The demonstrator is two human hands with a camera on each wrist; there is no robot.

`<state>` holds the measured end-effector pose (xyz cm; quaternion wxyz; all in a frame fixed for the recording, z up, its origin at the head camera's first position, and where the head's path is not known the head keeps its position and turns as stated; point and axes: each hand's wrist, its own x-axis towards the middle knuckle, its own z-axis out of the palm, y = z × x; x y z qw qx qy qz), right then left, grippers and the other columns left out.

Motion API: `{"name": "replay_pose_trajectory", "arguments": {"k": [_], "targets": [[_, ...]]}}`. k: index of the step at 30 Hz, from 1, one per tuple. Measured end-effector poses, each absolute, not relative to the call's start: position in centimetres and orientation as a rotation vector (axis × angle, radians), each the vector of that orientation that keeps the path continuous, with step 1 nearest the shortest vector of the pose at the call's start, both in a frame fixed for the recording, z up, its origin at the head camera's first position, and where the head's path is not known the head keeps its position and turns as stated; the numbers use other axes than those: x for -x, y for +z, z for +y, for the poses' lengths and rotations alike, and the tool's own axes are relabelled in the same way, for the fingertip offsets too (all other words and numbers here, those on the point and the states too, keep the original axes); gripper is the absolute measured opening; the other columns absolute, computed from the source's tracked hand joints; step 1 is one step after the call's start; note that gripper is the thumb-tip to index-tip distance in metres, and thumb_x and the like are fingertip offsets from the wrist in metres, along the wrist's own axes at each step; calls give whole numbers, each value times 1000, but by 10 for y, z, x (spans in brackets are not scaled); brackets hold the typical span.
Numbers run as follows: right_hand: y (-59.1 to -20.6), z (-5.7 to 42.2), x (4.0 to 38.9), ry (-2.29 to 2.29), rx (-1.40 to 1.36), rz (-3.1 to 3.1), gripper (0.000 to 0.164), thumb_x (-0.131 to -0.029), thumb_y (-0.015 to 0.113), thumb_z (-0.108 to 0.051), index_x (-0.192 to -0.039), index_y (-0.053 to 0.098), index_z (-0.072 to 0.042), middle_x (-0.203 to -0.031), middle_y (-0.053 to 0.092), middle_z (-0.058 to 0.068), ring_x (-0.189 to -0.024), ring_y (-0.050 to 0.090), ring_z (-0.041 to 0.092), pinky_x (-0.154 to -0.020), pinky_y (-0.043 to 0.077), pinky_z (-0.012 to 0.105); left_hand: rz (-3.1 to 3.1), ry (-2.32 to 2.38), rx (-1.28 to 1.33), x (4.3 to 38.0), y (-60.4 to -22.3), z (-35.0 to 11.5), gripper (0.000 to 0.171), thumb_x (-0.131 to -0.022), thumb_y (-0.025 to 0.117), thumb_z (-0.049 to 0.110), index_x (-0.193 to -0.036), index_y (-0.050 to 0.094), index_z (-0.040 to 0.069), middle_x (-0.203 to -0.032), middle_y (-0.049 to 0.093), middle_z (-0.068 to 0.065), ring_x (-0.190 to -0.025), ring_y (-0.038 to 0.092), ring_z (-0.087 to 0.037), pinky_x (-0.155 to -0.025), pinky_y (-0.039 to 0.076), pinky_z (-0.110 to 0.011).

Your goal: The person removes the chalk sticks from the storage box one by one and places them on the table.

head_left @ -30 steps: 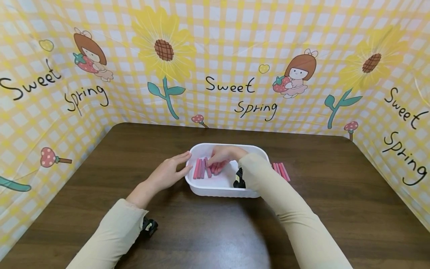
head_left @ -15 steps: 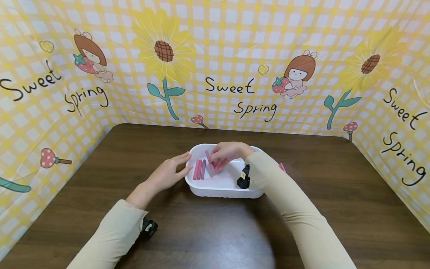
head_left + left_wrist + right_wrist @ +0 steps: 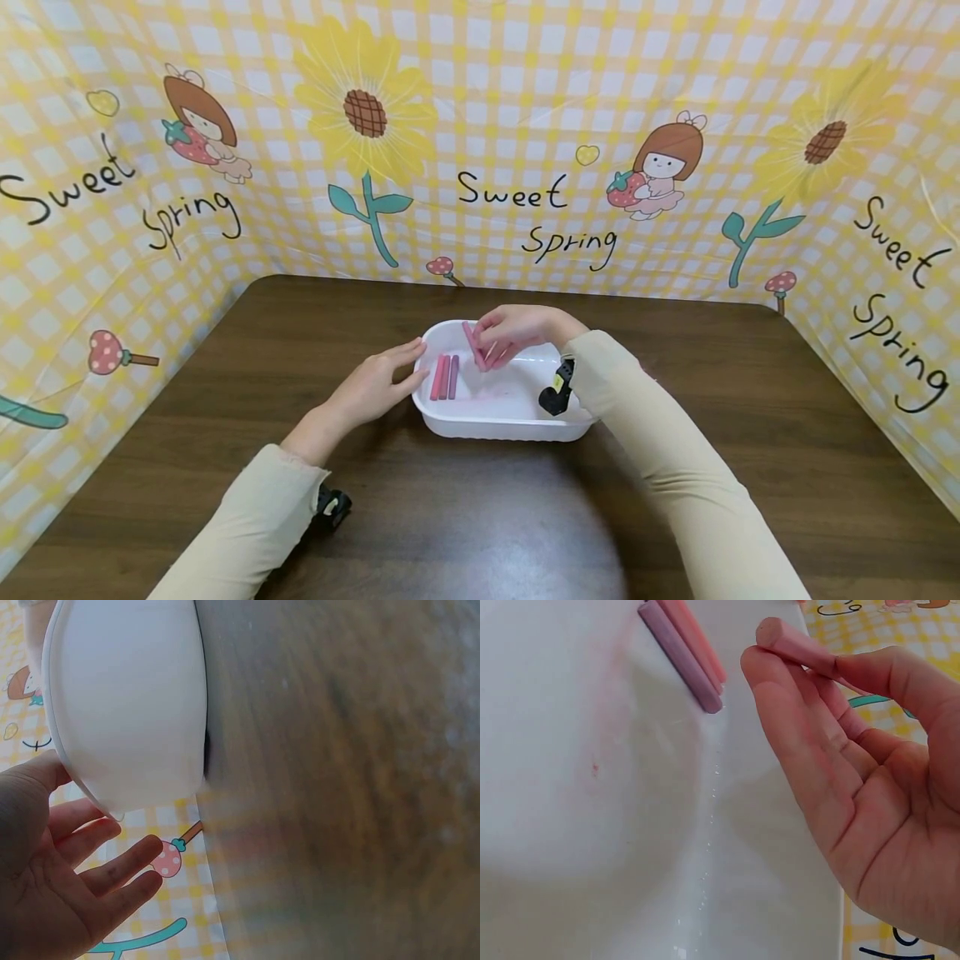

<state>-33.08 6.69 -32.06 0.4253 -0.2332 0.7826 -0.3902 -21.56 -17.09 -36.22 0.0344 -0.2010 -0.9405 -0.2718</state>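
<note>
A white plastic basin [image 3: 517,429] stands on the table. Inside its left end lie three chalk sticks side by side, two pinkish and one purple chalk stick [image 3: 453,378]. Over the basin, my right hand [image 3: 517,327] pinches a pink chalk stick [image 3: 795,646] between thumb and fingertips, lifted above the basin floor and slanted. At the basin's left rim, my left hand [image 3: 372,385] touches the edge with its fingers spread and relaxed. The left wrist view shows the left hand [image 3: 67,877] beside the basin's outer wall [image 3: 131,705].
The dark wooden table [image 3: 420,525] extends around the basin. A yellow checked cloth [image 3: 495,100] with printed flowers hangs behind and at both sides. Pink chalk dust [image 3: 595,771] marks the basin floor. My right sleeve [image 3: 637,400] covers the basin's right end.
My right hand has lifted a pink chalk stick from beside the row and moved up and slightly right with it. The left hand has stayed at the rim.
</note>
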Motion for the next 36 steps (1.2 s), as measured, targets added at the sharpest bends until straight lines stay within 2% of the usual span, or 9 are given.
{"name": "replay_pose_trajectory", "arguments": {"k": [13,36], "targets": [[-311,83,329,-1047,529,1961,15,-97,47,-16,-108,50,-5,-91,67,7,-88,68,18,-88,55,37,-2886,-840,618,216,-362,-170,51,-94,54,26,-137,45,0,-145,41,-17,-133,40,-35,-109,34,-51],[-305,118,322,-1109,554,1956,20,-97,48,-15,-112,49,-3,-90,68,2,-85,67,15,-90,54,40,-2885,-838,619,217,-364,-171,50,-94,55,25,-137,45,0,-145,41,-18,-133,40,-36,-109,34,-52]]}}
